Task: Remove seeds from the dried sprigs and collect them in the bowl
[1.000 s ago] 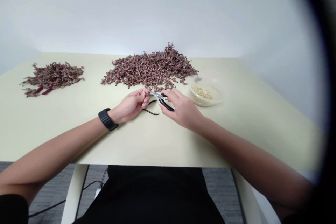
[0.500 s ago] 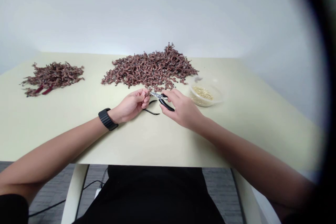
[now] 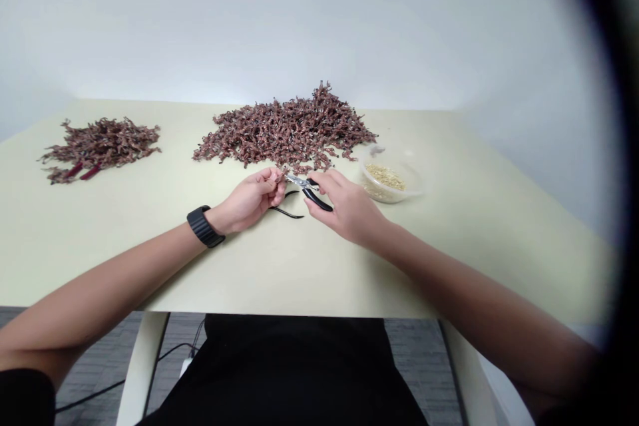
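My right hand (image 3: 347, 205) is closed around the black handles of a pair of pliers (image 3: 310, 192), whose metal jaws point left. Those jaws reach the fingertips of my left hand (image 3: 254, 198), which is pinched on a small reddish-brown piece (image 3: 280, 174); the fingers mostly hide it. Just behind both hands spreads a large heap of similar brown twisted pieces (image 3: 289, 126). Under and beside my left hand lies a second tool with thin black handles (image 3: 289, 214), its other end hidden by the hand.
Right of my right hand, a clear plastic bowl (image 3: 392, 196) holds small gold-coloured bits (image 3: 385, 177). A smaller heap of brown pieces (image 3: 107, 140) sits at the left, with a red-handled tool (image 3: 90, 171) at its front. The pale yellow table (image 3: 309, 279) meets a white wall behind.
Almost nothing differs. The fingertips of my left hand and the pliers have shifted very slightly; both grips stay the same.
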{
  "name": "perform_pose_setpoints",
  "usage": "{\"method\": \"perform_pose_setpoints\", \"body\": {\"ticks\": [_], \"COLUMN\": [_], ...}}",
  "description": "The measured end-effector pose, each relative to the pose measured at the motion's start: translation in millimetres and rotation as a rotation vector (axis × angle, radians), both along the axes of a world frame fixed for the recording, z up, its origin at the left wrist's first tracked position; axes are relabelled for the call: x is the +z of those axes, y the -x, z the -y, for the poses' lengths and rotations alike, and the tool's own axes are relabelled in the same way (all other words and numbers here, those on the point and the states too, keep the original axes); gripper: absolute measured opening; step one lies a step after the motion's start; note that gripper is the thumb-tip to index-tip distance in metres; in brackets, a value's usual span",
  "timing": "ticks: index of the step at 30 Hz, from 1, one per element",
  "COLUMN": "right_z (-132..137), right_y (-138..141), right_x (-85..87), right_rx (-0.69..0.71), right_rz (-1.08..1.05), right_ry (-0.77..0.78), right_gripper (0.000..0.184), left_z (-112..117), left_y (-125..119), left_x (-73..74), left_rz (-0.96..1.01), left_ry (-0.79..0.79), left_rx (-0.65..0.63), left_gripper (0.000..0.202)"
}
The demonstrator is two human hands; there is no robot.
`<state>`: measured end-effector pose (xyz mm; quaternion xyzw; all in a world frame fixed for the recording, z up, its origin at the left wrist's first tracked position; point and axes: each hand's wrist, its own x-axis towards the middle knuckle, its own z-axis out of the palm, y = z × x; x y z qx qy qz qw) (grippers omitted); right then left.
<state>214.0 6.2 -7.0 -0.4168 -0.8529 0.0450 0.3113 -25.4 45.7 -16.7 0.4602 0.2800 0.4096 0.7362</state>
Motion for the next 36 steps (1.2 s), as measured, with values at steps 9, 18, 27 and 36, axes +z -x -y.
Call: {"method": "perform_pose_setpoints", "body": {"ticks": [9,18,27,36], "right_z": [0,0,-2,-10], "right_y": [-2,0,-1,-5], "right_x": [1.0,1.0,16.3,7.6], "right_rx": [-0.032,-0.007,0.2,0.136], "right_rz": [0.123,-0.025,-0.541,-0.473], "right_ry": [-0.102,0.027,0.971,0.824], "right_gripper": [0.041,0.039,0.038,0.041], "left_z": [0,0,1,-1], "left_y": [2,3,2,2], "left_x": [1.2,1.1,6.1,6.2], "left_rz": [-0.207,-0.312,-0.34,-0.369], "left_ry": [-0.136,-0.367,-0.498,-0.467], "left_rx": [0.085,0.029,0.155,0.189], "left_gripper": [0.039,0.039,0.036,0.04]}}
